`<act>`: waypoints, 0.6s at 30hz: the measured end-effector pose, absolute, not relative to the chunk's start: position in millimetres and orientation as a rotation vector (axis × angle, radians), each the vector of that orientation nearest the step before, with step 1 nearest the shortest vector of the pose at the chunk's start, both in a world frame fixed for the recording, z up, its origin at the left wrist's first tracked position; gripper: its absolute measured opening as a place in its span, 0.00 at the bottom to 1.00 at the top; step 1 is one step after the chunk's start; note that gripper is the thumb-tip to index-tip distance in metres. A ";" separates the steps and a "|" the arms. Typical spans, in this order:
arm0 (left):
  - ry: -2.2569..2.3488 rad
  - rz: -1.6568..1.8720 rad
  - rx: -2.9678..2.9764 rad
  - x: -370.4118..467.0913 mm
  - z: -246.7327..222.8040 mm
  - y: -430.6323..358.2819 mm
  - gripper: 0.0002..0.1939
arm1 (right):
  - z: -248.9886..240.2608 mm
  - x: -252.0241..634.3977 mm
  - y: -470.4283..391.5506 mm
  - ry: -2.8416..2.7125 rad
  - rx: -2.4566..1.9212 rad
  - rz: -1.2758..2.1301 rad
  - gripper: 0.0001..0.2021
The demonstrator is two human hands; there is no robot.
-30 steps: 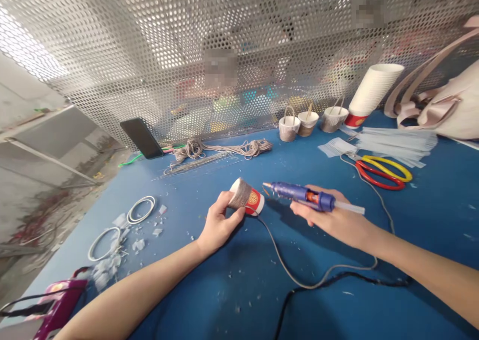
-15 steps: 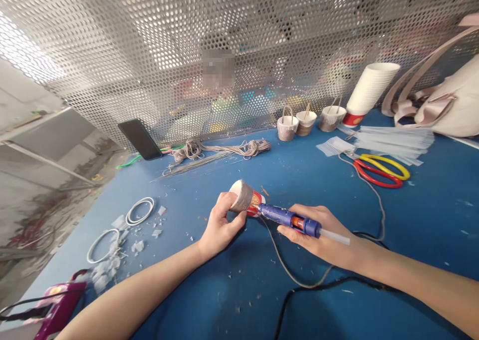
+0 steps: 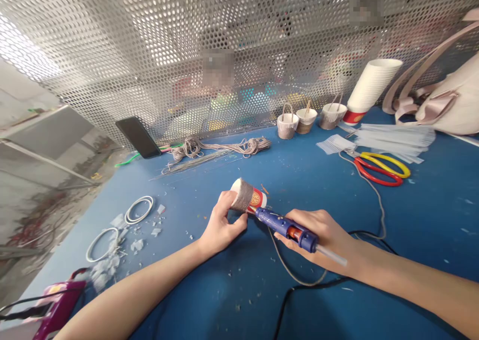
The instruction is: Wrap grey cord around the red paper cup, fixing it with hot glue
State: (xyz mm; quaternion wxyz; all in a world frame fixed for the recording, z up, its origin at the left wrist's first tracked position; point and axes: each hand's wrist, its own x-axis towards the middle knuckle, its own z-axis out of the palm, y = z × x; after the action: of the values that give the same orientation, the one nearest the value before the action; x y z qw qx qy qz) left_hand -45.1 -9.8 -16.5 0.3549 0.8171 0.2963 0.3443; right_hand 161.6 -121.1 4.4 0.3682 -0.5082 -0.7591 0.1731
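A paper cup (image 3: pixel 243 195), red and white with grey cord wound round its upper part, lies tilted in my left hand (image 3: pixel 223 225), whose fingers and thumb grip it near the rim. My right hand (image 3: pixel 318 235) is closed on a blue glue gun (image 3: pixel 279 221) with a clear glue stick at its back end. The gun's tip meets or nearly meets the cup's red side, just beside the wound cord. From the cup a loose grey cord (image 3: pixel 281 266) runs down over the blue table and off to the right.
Scissors (image 3: pixel 381 169), clear strips (image 3: pixel 396 139) and stacked cups (image 3: pixel 374 88) stand or lie at the right. Small cord-wrapped cups (image 3: pixel 288 126) line the mesh. Cord bundles (image 3: pixel 250 147) and a phone (image 3: pixel 137 138) are behind; white rings (image 3: pixel 138 210) and scraps lie left. A black cable (image 3: pixel 286 305) crosses the front.
The glue gun and my right hand have shifted slightly left and down along the cup. The cup has turned a little, showing more of its red printed side.
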 end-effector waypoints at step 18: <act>0.842 0.826 2.081 -43.0 -13.9 -11.4 0.05 | -0.8 161.0 -121.9 -2.104 -1.254 0.184 0.05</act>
State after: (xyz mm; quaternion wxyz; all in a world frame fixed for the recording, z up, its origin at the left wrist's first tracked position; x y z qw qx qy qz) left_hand -43.0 -11.4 -13.9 0.3660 0.8097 0.3277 0.3211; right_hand 161.0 -121.9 -0.8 0.3357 -0.4809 -0.8069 0.0706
